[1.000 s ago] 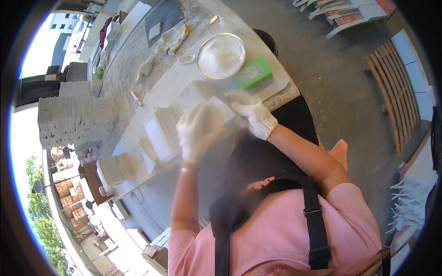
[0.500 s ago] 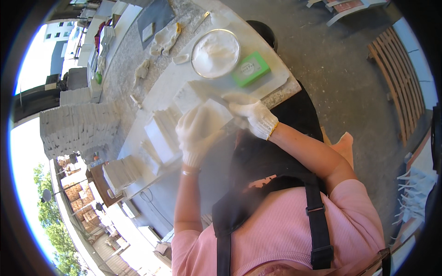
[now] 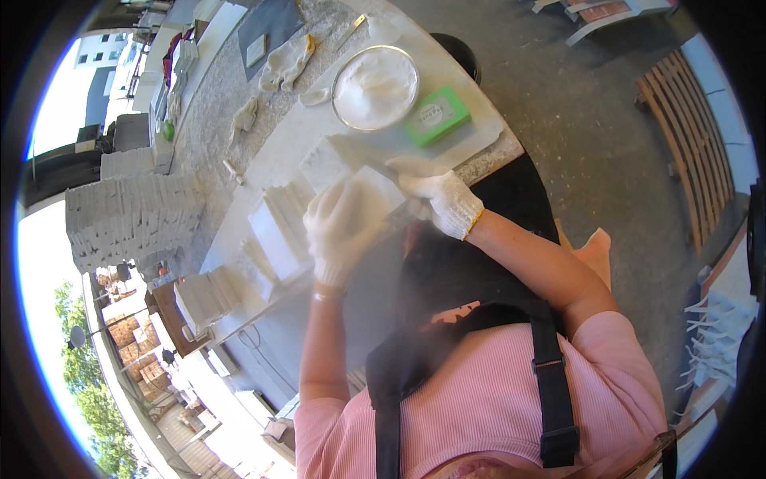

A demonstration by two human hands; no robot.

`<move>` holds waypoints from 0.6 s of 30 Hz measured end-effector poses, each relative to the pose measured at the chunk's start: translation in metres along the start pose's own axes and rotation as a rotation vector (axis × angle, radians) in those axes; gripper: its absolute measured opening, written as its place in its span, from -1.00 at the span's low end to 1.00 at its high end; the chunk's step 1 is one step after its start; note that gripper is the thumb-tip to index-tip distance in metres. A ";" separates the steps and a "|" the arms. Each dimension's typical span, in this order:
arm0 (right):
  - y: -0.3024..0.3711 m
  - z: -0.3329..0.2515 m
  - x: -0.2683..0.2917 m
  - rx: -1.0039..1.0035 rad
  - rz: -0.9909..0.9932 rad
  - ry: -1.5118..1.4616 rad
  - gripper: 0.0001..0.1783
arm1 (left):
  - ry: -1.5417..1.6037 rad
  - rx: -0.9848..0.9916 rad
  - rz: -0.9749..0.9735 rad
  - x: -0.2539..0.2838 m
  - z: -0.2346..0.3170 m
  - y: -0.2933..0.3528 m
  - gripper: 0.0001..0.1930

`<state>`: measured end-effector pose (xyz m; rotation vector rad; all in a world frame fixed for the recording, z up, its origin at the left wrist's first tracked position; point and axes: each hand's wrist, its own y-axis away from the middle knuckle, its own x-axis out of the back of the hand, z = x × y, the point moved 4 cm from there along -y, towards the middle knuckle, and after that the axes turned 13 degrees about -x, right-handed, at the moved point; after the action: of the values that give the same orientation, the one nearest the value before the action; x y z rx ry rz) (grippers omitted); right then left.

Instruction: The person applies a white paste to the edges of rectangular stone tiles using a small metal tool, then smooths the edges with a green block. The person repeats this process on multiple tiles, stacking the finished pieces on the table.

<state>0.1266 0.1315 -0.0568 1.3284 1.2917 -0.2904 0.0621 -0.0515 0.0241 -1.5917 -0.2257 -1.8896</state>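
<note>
I see the tile between both grips: left grip clasps it; whether right grip, at its edge, pinches, I cannot tell. If left loosens, tile may slip.

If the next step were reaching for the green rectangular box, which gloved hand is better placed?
Probably the right hand, in a white knit glove: it is nearer the green rectangular box. The left hand, also white-gloved, is farther away, at a white rectangular slab.
</note>
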 end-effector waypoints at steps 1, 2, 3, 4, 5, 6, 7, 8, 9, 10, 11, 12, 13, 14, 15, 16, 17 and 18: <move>0.001 0.000 0.000 0.003 0.001 -0.007 -0.65 | 0.004 -0.001 0.011 0.000 0.000 0.000 -0.10; 0.003 0.000 -0.001 0.033 -0.035 -0.024 -0.65 | 0.010 -0.009 0.011 0.000 -0.001 0.000 -0.10; 0.004 0.004 0.003 -0.009 0.013 -0.014 -0.64 | 0.017 -0.016 0.014 0.000 -0.001 0.000 -0.10; 0.007 0.008 0.005 -0.027 0.023 -0.013 -0.63 | 0.034 -0.012 0.019 0.000 -0.001 0.000 -0.10; 0.010 0.011 0.008 -0.051 0.034 -0.015 -0.62 | 0.011 -0.008 0.007 -0.001 -0.001 0.000 -0.10; 0.013 0.013 0.010 -0.049 0.012 -0.008 -0.62 | -0.004 0.002 -0.007 0.000 0.000 0.001 -0.10; 0.015 0.015 0.011 -0.044 -0.013 0.000 -0.62 | -0.016 0.004 -0.013 0.000 0.000 0.001 -0.10; 0.016 0.015 0.012 -0.036 -0.013 0.007 -0.63 | -0.004 0.010 -0.015 0.001 0.000 0.001 -0.10; 0.017 0.015 0.011 -0.034 -0.054 0.001 -0.63 | 0.012 0.009 -0.009 0.001 0.000 0.000 -0.10; 0.016 0.014 0.010 -0.033 -0.069 -0.006 -0.63 | 0.036 0.010 -0.003 0.001 0.000 -0.001 -0.11; 0.014 0.015 0.011 -0.074 -0.006 -0.003 -0.63 | 0.029 0.006 -0.005 0.001 0.001 -0.002 -0.11; 0.013 0.011 0.008 -0.028 -0.041 -0.022 -0.64 | 0.029 0.004 -0.006 0.002 0.001 -0.002 -0.11; 0.011 0.010 0.007 -0.025 0.000 -0.030 -0.64 | 0.031 0.003 -0.005 0.002 0.002 -0.002 -0.11; 0.010 0.008 0.005 0.001 0.011 -0.046 -0.65 | 0.023 0.010 -0.010 0.001 0.002 -0.002 -0.11; 0.009 0.008 0.005 -0.019 0.045 -0.052 -0.65 | 0.017 0.017 -0.012 0.001 0.002 -0.001 -0.10; 0.009 0.008 0.004 -0.013 0.049 -0.065 -0.64 | 0.013 0.019 -0.010 0.001 0.001 -0.001 -0.10; 0.011 0.006 0.001 0.040 -0.020 -0.069 -0.64 | 0.010 0.015 -0.012 0.001 0.001 -0.001 -0.10; 0.012 0.009 0.004 -0.011 0.036 -0.055 -0.62 | 0.011 0.005 -0.008 0.000 0.000 -0.001 -0.10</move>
<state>0.1418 0.1293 -0.0562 1.3241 1.2208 -0.2918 0.0619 -0.0508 0.0248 -1.5785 -0.2325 -1.9018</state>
